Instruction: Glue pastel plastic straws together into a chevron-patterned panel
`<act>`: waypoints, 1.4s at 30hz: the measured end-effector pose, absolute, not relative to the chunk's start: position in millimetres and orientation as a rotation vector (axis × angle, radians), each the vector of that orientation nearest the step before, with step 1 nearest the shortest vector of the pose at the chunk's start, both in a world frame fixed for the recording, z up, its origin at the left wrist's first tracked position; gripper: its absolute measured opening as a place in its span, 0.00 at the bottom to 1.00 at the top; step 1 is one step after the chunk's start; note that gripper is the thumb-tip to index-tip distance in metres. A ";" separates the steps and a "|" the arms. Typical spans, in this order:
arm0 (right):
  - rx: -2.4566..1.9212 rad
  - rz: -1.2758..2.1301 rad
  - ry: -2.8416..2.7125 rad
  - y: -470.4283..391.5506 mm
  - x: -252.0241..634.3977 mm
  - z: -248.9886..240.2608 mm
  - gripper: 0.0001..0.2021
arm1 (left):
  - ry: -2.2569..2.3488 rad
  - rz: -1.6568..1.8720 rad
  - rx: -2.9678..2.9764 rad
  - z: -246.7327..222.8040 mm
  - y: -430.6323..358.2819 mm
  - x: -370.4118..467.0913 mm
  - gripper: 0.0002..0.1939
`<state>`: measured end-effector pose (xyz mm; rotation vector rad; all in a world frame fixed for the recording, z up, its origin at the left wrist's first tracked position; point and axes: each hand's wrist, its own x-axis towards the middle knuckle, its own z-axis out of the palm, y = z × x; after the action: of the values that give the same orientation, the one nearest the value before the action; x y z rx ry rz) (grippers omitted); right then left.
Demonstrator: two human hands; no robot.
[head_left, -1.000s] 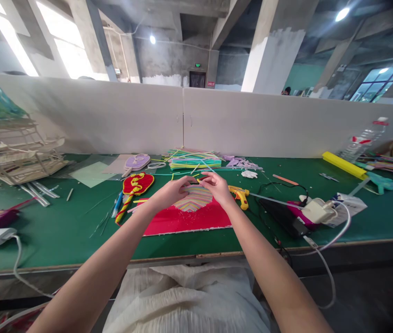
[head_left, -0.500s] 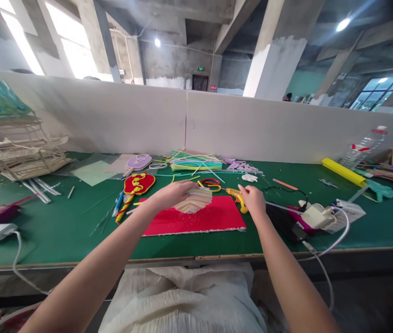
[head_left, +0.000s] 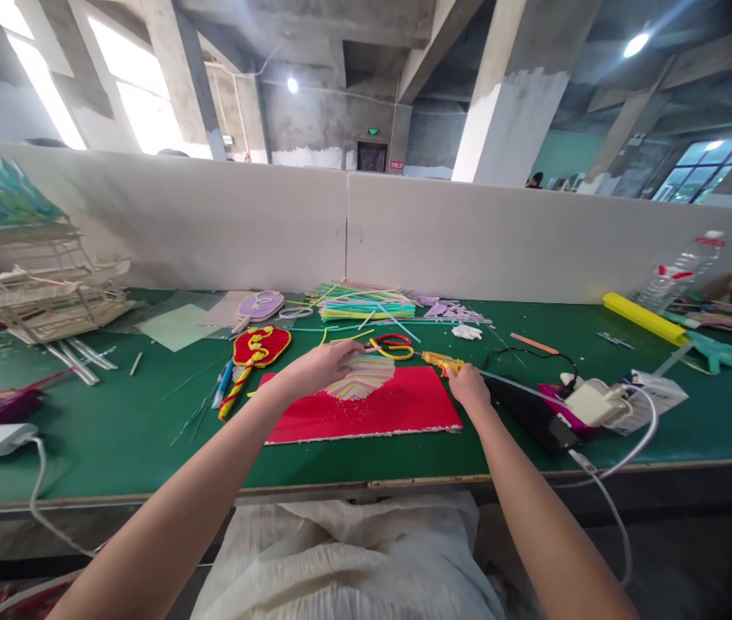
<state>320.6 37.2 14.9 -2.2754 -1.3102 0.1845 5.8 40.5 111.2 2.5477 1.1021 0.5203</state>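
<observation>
A leaf-shaped piece of pastel stripes (head_left: 366,379) lies over a red board (head_left: 398,409) on the table. My left hand (head_left: 324,366) is closed at its upper left edge, fingertips partly hidden. My right hand (head_left: 471,389) is wrapped round the handle of a yellow glue gun (head_left: 440,362), its nozzle pointing left toward the striped piece. A clear glue stick (head_left: 508,383) runs out behind the gun. Just beyond the striped piece lie scissors with red and yellow handles (head_left: 395,346).
A red and yellow fan-shaped piece (head_left: 263,346) lies left of the board. Behind are a bundle of pastel strips (head_left: 366,303) and a lilac fan (head_left: 261,306). Plugs (head_left: 595,403) with white cables sit at right, near a yellow bar (head_left: 643,317) and a bottle (head_left: 682,271).
My right hand has moved slightly down and closed round the glue gun's handle. My left hand stays at the striped piece, slightly lower in view.
</observation>
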 end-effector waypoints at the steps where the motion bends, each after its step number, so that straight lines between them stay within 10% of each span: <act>1: -2.254 0.178 -1.310 36.4 320.7 16.4 0.16 | 1.106 0.522 2.547 111.2 39.6 5.8 0.22; 42: -1.722 0.012 -1.490 -22.6 260.0 56.9 0.22 | 1.125 0.541 2.498 108.9 36.0 8.4 0.21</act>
<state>260.0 -22.6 56.9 -1.7221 -1.4897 0.0119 8.4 36.0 108.9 2.4981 1.1251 0.5413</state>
